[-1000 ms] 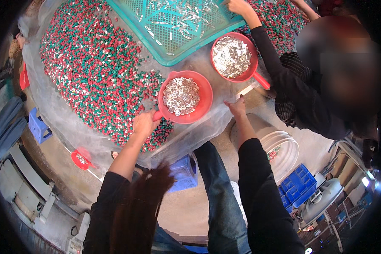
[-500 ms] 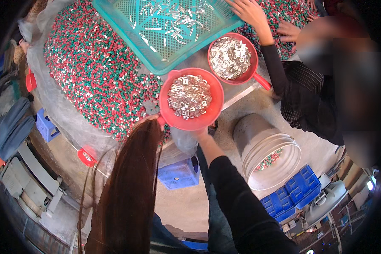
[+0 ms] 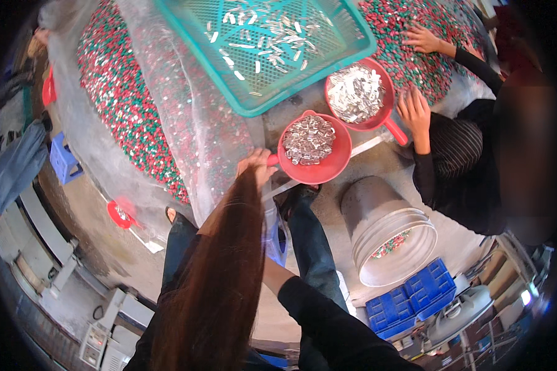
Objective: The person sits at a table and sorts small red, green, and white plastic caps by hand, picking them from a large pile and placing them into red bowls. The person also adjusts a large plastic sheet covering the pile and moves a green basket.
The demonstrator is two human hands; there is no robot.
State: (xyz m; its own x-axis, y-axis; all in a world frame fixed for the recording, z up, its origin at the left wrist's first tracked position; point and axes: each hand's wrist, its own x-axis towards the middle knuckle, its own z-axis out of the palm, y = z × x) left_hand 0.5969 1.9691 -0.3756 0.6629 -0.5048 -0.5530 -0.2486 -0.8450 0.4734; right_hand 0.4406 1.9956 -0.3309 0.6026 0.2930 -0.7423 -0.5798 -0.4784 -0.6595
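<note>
My left hand (image 3: 255, 166) is closed round the handle of a red plastic scoop (image 3: 334, 162). Small shiny metal pieces (image 3: 308, 140), some ring-like, lie heaped in its bowl. My right forearm (image 3: 280, 277) reaches in from below, but long brown hair (image 3: 213, 297) hides that hand. Just beyond my scoop, a second red scoop (image 3: 382, 111) holds thin silvery strips (image 3: 354, 94). The teal mesh basket (image 3: 244, 106) behind has similar strips scattered inside.
A translucent plastic sheet (image 3: 195, 111) covers part of the red, green and white pellets (image 3: 120, 93) on the left. A co-worker's hands (image 3: 414, 114) are by more pellets (image 3: 408, 68). A tilted white bucket (image 3: 368, 204) and blue crates (image 3: 411, 297) stand at right.
My left hand has moved the scoop right. My right hand has left its underside and gone behind the hair. Plastic sheet now lies over more pellets. The co-worker's hand has left the basket.
</note>
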